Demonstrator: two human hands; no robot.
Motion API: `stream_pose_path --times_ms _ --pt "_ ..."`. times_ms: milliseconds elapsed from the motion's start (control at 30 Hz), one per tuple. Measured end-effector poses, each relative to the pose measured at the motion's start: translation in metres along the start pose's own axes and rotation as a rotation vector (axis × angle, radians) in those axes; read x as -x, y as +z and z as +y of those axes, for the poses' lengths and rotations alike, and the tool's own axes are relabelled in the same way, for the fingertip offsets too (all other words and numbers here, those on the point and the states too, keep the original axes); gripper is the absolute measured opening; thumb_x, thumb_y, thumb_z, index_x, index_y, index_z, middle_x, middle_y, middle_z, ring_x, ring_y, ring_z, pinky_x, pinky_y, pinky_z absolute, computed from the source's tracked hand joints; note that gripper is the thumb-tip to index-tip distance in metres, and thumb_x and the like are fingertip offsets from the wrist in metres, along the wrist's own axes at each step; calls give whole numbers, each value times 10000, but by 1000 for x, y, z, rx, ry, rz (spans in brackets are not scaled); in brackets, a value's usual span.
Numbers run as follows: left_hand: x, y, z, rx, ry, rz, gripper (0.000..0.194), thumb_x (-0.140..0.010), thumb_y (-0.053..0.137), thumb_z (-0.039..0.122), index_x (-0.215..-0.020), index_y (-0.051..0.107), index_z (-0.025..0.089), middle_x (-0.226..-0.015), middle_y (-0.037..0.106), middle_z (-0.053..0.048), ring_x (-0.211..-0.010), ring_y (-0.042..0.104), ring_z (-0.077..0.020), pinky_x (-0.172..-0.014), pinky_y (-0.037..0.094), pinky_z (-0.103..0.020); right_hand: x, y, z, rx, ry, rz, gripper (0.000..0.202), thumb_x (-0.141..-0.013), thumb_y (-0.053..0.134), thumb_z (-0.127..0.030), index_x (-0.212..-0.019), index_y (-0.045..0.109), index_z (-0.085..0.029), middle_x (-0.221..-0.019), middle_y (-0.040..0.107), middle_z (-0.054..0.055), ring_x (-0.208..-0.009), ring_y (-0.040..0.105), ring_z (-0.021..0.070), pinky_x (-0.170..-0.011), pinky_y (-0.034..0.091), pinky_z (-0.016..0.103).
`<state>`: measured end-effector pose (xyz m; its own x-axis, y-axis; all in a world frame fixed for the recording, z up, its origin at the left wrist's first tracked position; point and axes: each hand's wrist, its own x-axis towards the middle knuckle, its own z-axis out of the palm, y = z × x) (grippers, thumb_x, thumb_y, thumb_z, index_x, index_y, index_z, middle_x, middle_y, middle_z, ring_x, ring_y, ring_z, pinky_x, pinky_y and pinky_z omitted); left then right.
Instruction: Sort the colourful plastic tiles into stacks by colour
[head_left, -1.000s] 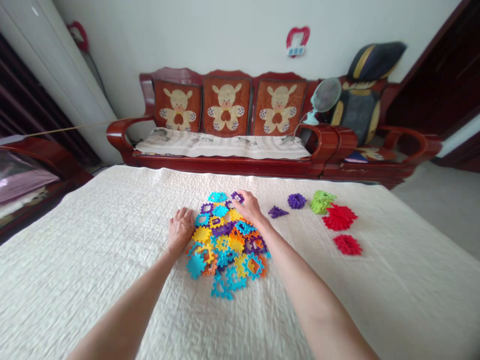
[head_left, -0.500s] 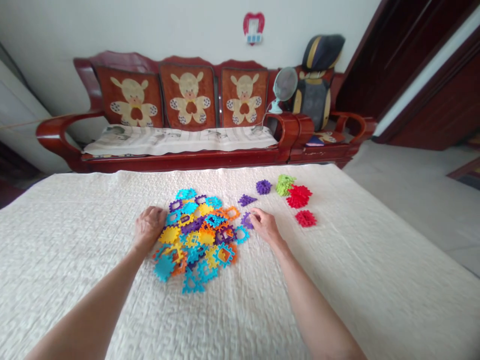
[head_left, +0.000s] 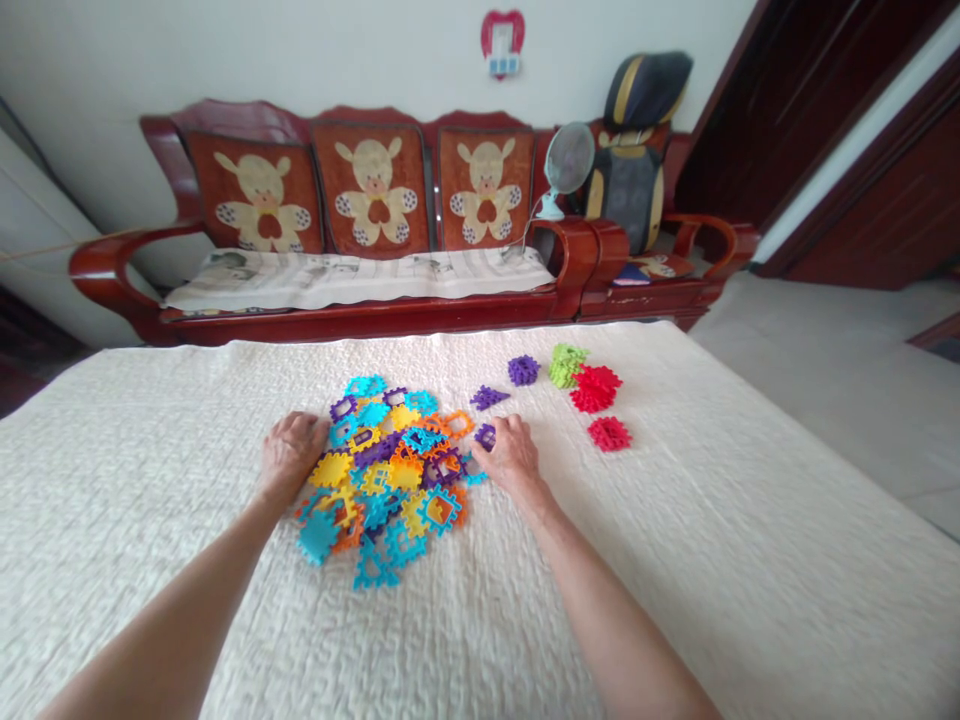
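Compared with a second ago, the right hand has moved from the top of the pile to its right edge, and the purple window piece has come with it.

Across the upper left runs one wooden sofa with three bear cushions along its back and one pale seat cloth, whose grey printing is too blurred to read. Left of centre, the left hand lies palm down on the quilted cover, just beside the pile, fingers slightly bent; I cannot tell whether anything is under them. The pile mixes notched pieces in four colours, blue, yellow, purple and orange, overlapping too much to count.

At the centre, the purple window piece shows between the thumb and index finger of the right hand, which are a little apart; I cannot tell whether they grip it. One blue piece shows partly behind the thumb.

Farther right stand one purple triangular group, one purple stack, one green stack and two red stacks. Above, at upper centre and upper right, are one red heart-shaped wall fitting, one fan and one armchair.
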<state>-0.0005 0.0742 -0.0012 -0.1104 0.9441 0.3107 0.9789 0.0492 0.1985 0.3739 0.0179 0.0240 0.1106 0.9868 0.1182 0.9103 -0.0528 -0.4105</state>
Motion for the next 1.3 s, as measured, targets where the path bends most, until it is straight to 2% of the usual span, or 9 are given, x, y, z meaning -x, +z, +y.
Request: stream_pose_path --times_ms 267,433,600,700,767,867,933,1100,1300 --pt "-1 3 -3 -7 20 5 380 -964 391 453 -1007 664 192 -1124 685 -102 -1036 621 -271 -921 461 -405 -13 -10 29 -146 -192 -150 448 -781 652 -220 -1225 600 -209 -1197 581 89 -1124 556 238 -942 462 340" --pt "-1 4 -6 -14 31 7 405 -966 369 485 -1019 656 204 -1135 681 -99 -1051 621 -286 -912 464 -411 -11 -5 37 -210 -257 -126 419 -756 666 -196 -1173 625 -216 -1175 590 80 -1115 573 227 -953 472 344" --pt "-1 6 -9 -19 62 3 407 -973 344 481 -1037 640 209 -1157 674 -91 -1049 622 -273 -919 461 -402 -28 -9 43 -282 -225 2 460 -743 682 -248 -1195 614 -198 -1138 621 82 -1095 593 229 -979 478 361" --pt "-1 8 -11 -49 61 -4 412 -978 326 490 -1038 627 215 -1161 670 -75 -1050 621 -267 -917 457 -393 -65 -25 44 -260 -153 178 452 -771 670 -310 -1201 616 -180 -1162 612 100 -1125 577 240 -1024 455 374" --pt "-1 9 -12 -50 74 1 411 -980 324 493 -1047 620 216 -1161 667 -70 -1065 617 -262 -927 452 -385 -94 -36 42 -208 -61 245 448 -788 656 -321 -1202 619 -154 -1155 596 116 -1125 573 246 -1035 444 368" --pt "0 9 -12 -41 94 10 413 -986 313 496 -1053 611 218 -1162 665 -65 -1080 615 -254 -938 447 -373 -129 -44 39 -111 56 233 435 -800 640 -302 -1205 624 -141 -1157 576 130 -1125 571 261 -1040 435 365" --pt "0 9 -11 -36 85 12 420 -989 302 500 -1045 609 219 -1165 663 -64 -1081 616 -253 -940 447 -371 -142 -43 38 -58 104 205 432 -806 632 -290 -1208 621 -132 -1189 555 147 -1127 572 273 -1031 439 365" --pt "0 9 -10 -31 62 18 416 -980 319 510 -1031 615 223 -1159 669 -65 -1071 615 -259 -945 450 -383 -146 -33 42 -11 178 175 428 -819 617 -304 -1202 608 -113 -1217 526 170 -1126 567 293 -1013 444 379" --pt "-1 14 -14 -5 76 35 368 -949 376 490 -1008 628 229 -1150 676 -72 -1031 612 -261 -905 474 -405 -145 -30 47 -28 172 237 482 -773 661 -349 -1211 580 -166 -1220 516 147 -1135 538 302 -1018 438 409"
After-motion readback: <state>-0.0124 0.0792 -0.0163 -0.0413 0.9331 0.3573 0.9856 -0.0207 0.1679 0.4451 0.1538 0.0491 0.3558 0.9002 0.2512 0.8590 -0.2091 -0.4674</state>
